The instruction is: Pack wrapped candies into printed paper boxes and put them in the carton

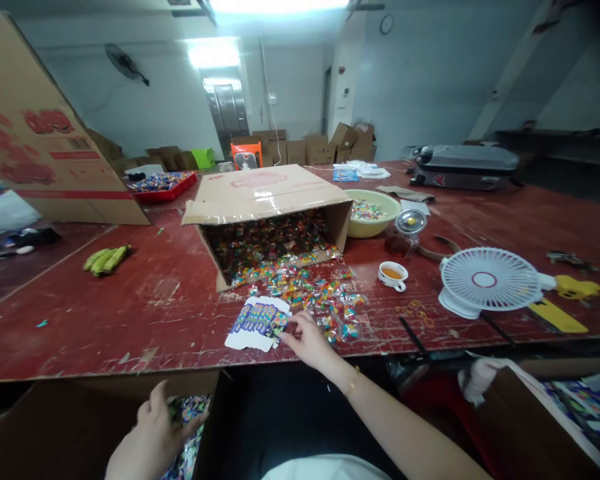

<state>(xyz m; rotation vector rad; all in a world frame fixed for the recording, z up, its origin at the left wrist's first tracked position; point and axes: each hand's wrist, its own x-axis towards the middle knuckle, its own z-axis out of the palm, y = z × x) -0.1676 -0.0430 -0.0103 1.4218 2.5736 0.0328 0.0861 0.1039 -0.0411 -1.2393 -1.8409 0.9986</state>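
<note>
Touching printed card (258, 323), right hand (307, 341) released | left hand (153, 427) grasping packets, floor box (80, 413)

Left hand (153, 437) hangs low, fingers loosely curled; right hand (307, 340) reaches forward, arm extended.

Worn red table (170, 300) spanning the frame; tipped cardboard box (267, 200) spilling candy packets (310, 290) at centre, white fan (487, 280) right, yellow gloves (106, 259) left.
</note>
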